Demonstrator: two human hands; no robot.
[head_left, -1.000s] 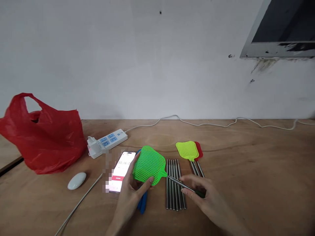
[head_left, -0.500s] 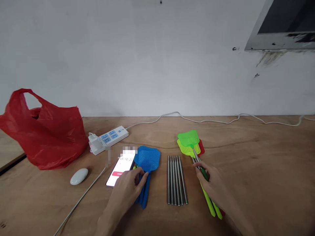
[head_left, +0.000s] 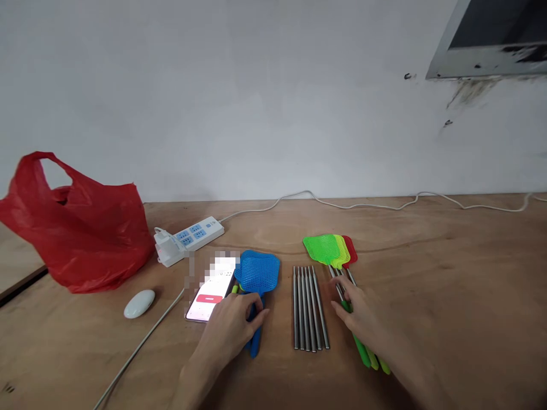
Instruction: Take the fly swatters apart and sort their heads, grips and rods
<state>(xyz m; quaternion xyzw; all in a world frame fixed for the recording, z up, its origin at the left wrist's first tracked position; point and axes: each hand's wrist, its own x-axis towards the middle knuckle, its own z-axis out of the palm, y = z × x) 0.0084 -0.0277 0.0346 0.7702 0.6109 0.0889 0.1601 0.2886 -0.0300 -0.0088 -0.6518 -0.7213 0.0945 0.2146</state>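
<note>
My left hand (head_left: 233, 324) rests on the handle of a blue fly swatter (head_left: 257, 272), fingers curled over it. My right hand (head_left: 363, 316) lies on the handles of a small stack of assembled swatters: a bright green swatter (head_left: 321, 249) on top, a yellow-green one (head_left: 342, 250) and a red one (head_left: 350, 249) under it. Its fingers are bent over the green handle. Between my hands several bare metal rods (head_left: 308, 306) lie side by side on the wooden table (head_left: 448, 296).
A phone (head_left: 210, 293) with a lit screen lies left of the blue swatter. A white power strip (head_left: 188, 238), a white oval object (head_left: 139, 303), a red plastic bag (head_left: 77, 225) and white cables (head_left: 367, 204) occupy the left and back of the table.
My right hand carried the green swatter from the table's middle to the right and laid it on the yellow and red ones. My left hand let go of the swatter's head and settled on the blue swatter.
</note>
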